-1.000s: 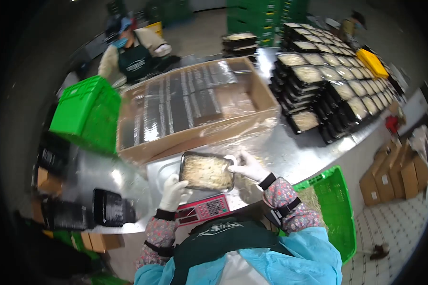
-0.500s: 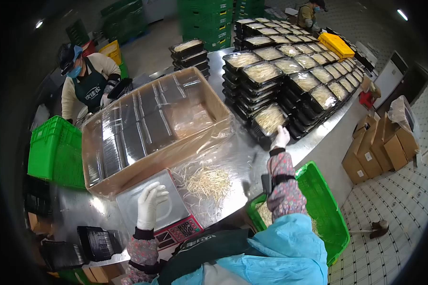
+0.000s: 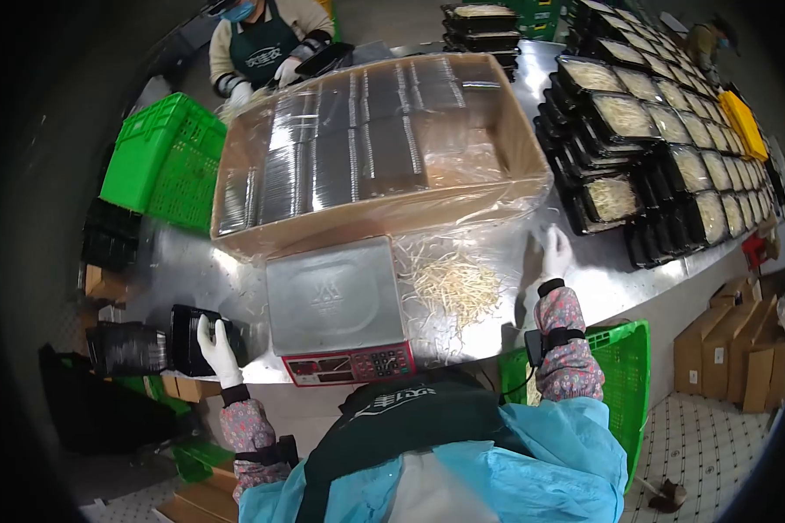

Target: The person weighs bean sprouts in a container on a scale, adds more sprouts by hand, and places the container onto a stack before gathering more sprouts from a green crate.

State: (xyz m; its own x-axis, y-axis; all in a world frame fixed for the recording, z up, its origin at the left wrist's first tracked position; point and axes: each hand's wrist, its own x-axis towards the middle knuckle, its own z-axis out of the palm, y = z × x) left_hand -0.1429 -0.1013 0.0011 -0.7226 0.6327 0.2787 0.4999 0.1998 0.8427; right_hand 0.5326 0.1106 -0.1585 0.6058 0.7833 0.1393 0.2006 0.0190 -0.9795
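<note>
A: Quickly, left hand (image 3: 216, 350)?
B: Fingers on the top black tray (image 3: 202, 340) of a stack at the table's (image 3: 192, 279) left edge, not closed round it.
A: Right hand (image 3: 554, 254)?
B: Open, empty, flat over the table between sprouts (image 3: 452, 284) and filled trays (image 3: 609, 199).
A: Scale (image 3: 333, 307)?
B: Bare, between both hands.

Left hand (image 3: 216, 351) and right hand (image 3: 553, 254): white gloves, above sleeves in a pink and grey floral print. Stack of empty plastic trays (image 3: 190, 339) at the left hand: black. Flat metal weighing scale (image 3: 333, 298): silver-grey platform, red keypad panel with dark keys. Loose heap of bean sprouts (image 3: 453, 285): pale yellow-white. Large cardboard box (image 3: 384, 213): brown. Slatted plastic crate (image 3: 159, 163): bright green. Filled trays stacked on the table (image 3: 654, 131): black, pale contents. Steel table (image 3: 619, 270): silver.
</note>
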